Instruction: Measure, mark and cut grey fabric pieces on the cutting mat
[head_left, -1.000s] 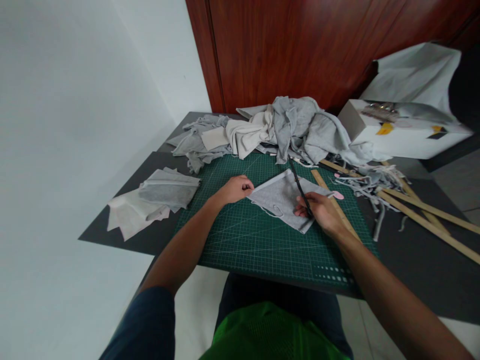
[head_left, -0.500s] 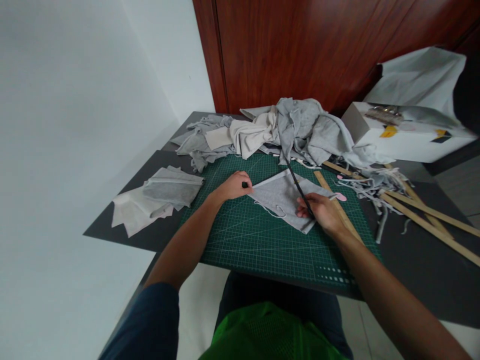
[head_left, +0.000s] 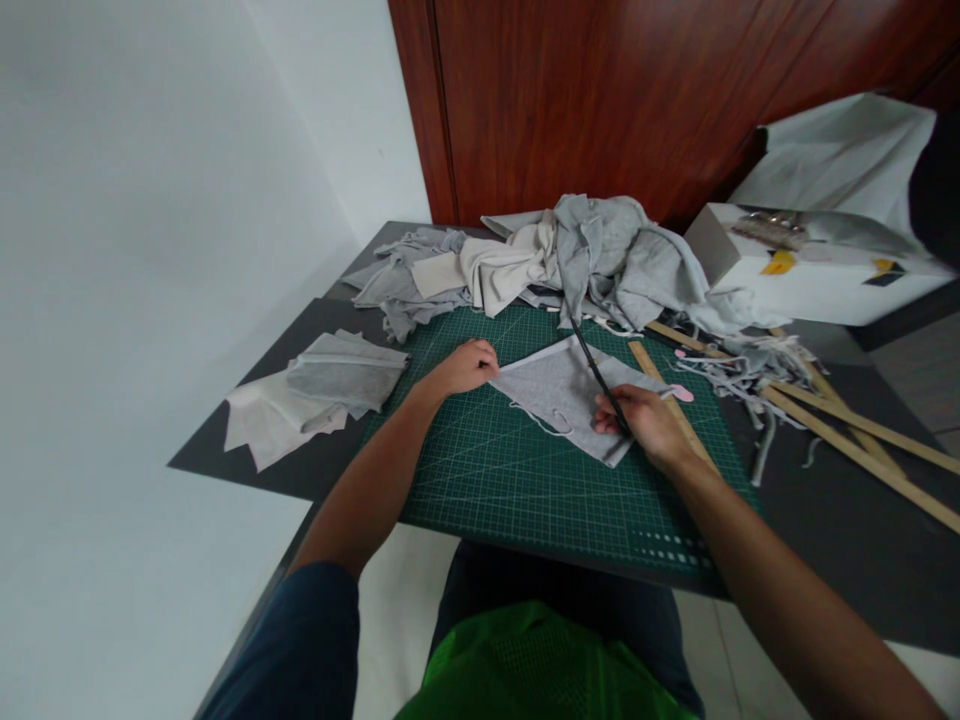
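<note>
Head view: grey fabric piece [head_left: 564,392], flat on the green cutting mat [head_left: 525,480] on the worktop, roughly triangular, pale band along its far edge, loose thread at the near side. Left hand [head_left: 466,366] has its fingers closed, pinching the piece's left corner; right hand [head_left: 643,421] rests on its right part, fingers curled round black scissors [head_left: 596,374]. The scissors' long axis runs from that hand up and leftwards across the cloth, which lies between both hands.

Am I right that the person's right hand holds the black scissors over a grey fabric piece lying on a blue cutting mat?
Not quite: the cutting mat is green, as the head view shows. The right hand does hold the black scissors over the grey fabric piece.
</note>
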